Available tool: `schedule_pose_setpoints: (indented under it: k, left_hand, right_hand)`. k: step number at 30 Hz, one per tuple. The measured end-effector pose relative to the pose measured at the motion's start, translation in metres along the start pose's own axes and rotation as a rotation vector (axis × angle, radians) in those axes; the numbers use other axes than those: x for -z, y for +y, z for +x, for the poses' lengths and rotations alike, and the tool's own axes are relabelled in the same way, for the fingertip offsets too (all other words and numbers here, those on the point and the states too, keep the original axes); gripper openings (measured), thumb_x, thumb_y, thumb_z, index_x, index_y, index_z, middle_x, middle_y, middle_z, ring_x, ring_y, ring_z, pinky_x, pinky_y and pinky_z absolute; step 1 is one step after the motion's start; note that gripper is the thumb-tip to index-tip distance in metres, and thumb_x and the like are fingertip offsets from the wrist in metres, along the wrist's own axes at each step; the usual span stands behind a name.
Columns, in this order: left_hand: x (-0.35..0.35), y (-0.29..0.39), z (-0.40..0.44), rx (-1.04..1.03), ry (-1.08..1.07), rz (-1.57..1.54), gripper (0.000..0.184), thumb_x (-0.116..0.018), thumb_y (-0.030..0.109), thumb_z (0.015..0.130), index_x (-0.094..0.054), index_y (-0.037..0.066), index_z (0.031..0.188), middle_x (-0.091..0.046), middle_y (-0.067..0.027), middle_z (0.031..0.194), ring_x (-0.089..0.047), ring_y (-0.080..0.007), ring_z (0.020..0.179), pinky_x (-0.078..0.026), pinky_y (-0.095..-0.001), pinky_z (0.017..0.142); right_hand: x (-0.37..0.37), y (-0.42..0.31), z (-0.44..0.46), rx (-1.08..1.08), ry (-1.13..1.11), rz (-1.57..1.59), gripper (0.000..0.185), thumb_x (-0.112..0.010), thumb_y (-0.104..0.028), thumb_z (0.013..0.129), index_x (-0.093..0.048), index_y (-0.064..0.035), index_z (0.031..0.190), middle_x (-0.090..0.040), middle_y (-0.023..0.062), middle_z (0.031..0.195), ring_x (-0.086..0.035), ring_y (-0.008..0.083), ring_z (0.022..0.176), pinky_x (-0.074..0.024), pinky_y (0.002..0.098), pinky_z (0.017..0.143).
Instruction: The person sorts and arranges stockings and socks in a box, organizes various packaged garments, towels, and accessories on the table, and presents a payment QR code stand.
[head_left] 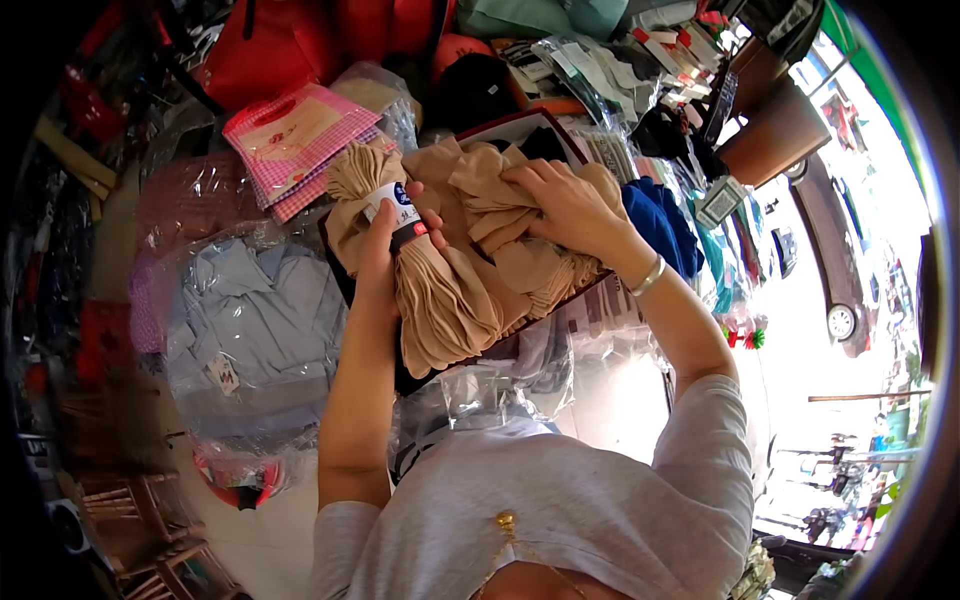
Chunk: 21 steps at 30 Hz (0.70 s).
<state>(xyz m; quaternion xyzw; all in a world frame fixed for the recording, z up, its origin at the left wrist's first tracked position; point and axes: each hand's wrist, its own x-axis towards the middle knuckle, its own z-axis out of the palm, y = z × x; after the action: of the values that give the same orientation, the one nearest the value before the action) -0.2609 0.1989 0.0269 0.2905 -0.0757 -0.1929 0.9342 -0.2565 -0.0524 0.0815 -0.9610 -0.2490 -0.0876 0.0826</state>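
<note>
My left hand (405, 225) is closed around a bundle of beige socks (445, 300), near the white and black paper band (402, 212) that wraps its middle. The bundle's folded ends fan out above and below the band. To the right, my right hand (560, 205) rests on more beige socks (490, 195), its fingers curled over their folds; the fingertips are partly hidden in the fabric. These socks fill a dark box with a reddish rim (520, 122), which lies under both hands.
Left of the box lie a light blue shirt in clear plastic (265, 310) and pink checked packets (295, 140). Red bags (280, 50) stand behind. Dark blue fabric (660, 225) and a brown box (775, 135) are at the right. A car (830, 250) shows outside.
</note>
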Motion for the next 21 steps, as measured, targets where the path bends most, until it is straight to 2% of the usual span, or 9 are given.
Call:
schedule_pose_setpoints:
  k: [2,5,8,9,11,15,18,19,21]
  left_hand:
    - [-0.002,0.0,-0.001,0.004,0.003,-0.003,0.048,-0.045,0.043,0.094,-0.04,0.008,0.127,-0.058,-0.0092,0.086,-0.06,-0.0177,0.072,-0.054,-0.0332,0.061]
    - [0.006,0.0,0.001,-0.01,-0.039,-0.007,0.048,-0.044,0.043,0.094,-0.04,0.008,0.127,-0.058,-0.0095,0.085,-0.06,-0.0178,0.072,-0.054,-0.0333,0.06]
    - [0.002,0.0,-0.002,-0.054,-0.001,0.038,0.048,-0.043,0.044,0.095,-0.039,0.008,0.127,-0.058,-0.0097,0.086,-0.06,-0.018,0.073,-0.055,-0.0334,0.059]
    - [0.001,-0.001,-0.004,-0.07,0.022,0.054,0.048,-0.043,0.043,0.095,-0.039,0.009,0.127,-0.058,-0.0096,0.086,-0.06,-0.0182,0.073,-0.055,-0.0333,0.06]
    - [0.001,-0.002,-0.005,-0.045,0.025,0.017,0.048,-0.043,0.043,0.095,-0.039,0.009,0.127,-0.058,-0.0097,0.086,-0.06,-0.0184,0.073,-0.055,-0.0333,0.06]
    - [0.005,-0.002,-0.002,-0.032,-0.012,-0.03,0.047,-0.044,0.043,0.095,-0.039,0.008,0.127,-0.058,-0.0098,0.087,-0.06,-0.0189,0.075,-0.054,-0.0331,0.06]
    - [-0.002,-0.003,-0.005,-0.055,0.014,-0.009,0.05,-0.041,0.044,0.096,-0.042,0.004,0.126,-0.057,-0.0081,0.087,-0.058,-0.0185,0.073,-0.054,-0.0341,0.064]
    - [-0.002,-0.003,-0.005,-0.049,0.012,-0.009,0.05,-0.041,0.044,0.096,-0.042,0.004,0.126,-0.057,-0.0081,0.087,-0.058,-0.0185,0.073,-0.054,-0.0341,0.064]
    - [-0.001,-0.002,-0.005,-0.079,0.03,0.056,0.051,-0.042,0.045,0.095,-0.042,0.004,0.126,-0.057,-0.0083,0.087,-0.057,-0.0186,0.073,-0.053,-0.033,0.064]
  right_hand:
    - [-0.011,0.006,0.01,-0.199,0.016,-0.007,0.042,-0.061,-0.013,0.072,-0.049,-0.0066,0.112,-0.06,0.018,0.103,-0.06,0.0392,0.09,-0.0484,0.0464,0.075]
    - [0.009,0.013,0.016,-0.468,0.116,0.197,0.033,-0.056,-0.015,0.074,-0.053,-0.001,0.104,-0.062,0.0232,0.094,-0.06,0.0412,0.087,-0.0472,0.0464,0.075]
    - [0.007,0.044,0.026,-0.487,0.331,0.287,0.031,-0.052,-0.022,0.076,-0.057,0.0004,0.098,-0.063,0.0233,0.089,-0.058,0.0433,0.086,-0.0462,0.0465,0.076]
    - [0.013,0.046,0.029,-0.541,0.219,0.217,0.033,-0.054,-0.026,0.077,-0.057,0.0006,0.097,-0.063,0.0235,0.09,-0.059,0.0416,0.087,-0.0468,0.0465,0.076]
    - [0.005,0.047,0.027,-0.415,0.001,0.048,0.037,-0.055,-0.031,0.077,-0.056,0.0008,0.096,-0.063,0.0232,0.087,-0.061,0.0403,0.084,-0.0477,0.0468,0.074]
    - [0.021,0.005,0.023,-0.399,-0.137,-0.054,0.029,-0.056,-0.025,0.079,-0.054,-0.0021,0.097,-0.063,0.0208,0.089,-0.059,0.0407,0.083,-0.046,0.0456,0.072]
    - [0.023,-0.002,0.022,-0.037,0.359,0.019,0.026,-0.062,-0.012,0.073,-0.056,-0.0071,0.097,-0.058,0.0121,0.097,-0.054,0.0328,0.092,-0.0434,0.0413,0.079]
    - [0.02,-0.003,0.023,-0.043,0.359,0.018,0.026,-0.062,-0.012,0.073,-0.056,-0.0071,0.097,-0.058,0.0121,0.097,-0.054,0.0328,0.092,-0.0434,0.0413,0.079]
    - [0.006,-0.003,0.024,0.28,0.271,-0.061,0.033,-0.061,-0.014,0.072,-0.062,-0.0131,0.104,-0.059,0.0071,0.103,-0.054,0.027,0.1,-0.0412,0.0377,0.085]
